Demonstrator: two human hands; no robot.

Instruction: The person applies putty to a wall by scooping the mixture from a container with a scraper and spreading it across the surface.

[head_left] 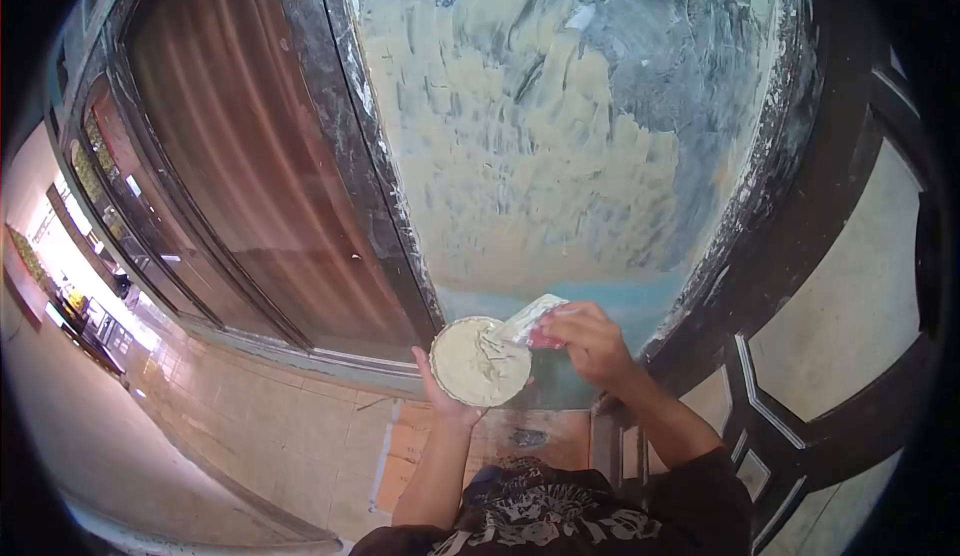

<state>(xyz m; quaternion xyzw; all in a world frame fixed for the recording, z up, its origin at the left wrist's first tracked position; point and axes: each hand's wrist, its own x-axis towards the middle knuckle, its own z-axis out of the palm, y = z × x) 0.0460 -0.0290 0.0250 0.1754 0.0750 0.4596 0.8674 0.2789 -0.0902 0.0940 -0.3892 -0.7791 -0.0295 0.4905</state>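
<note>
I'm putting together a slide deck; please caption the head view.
Left hand holds a bowl of pale paste, right hand a smeared scraper, before a patchily coated wall.

At lower centre, the round disc of soft paste (462, 361) is cream with grey-green streaks; the flat-bladed scraper (527, 321) is whitish, with a pinkish-red handle. At upper centre, the plastered wall panel (520, 176) is mottled beige, grey and blue. At upper left, the fabric curtain (240, 156) is reddish brown with lighter stripes. At right, the panelled door (850, 296) is dark brown and cream; at bottom, the cloth shirt (540, 516) is black, printed grey.
</note>
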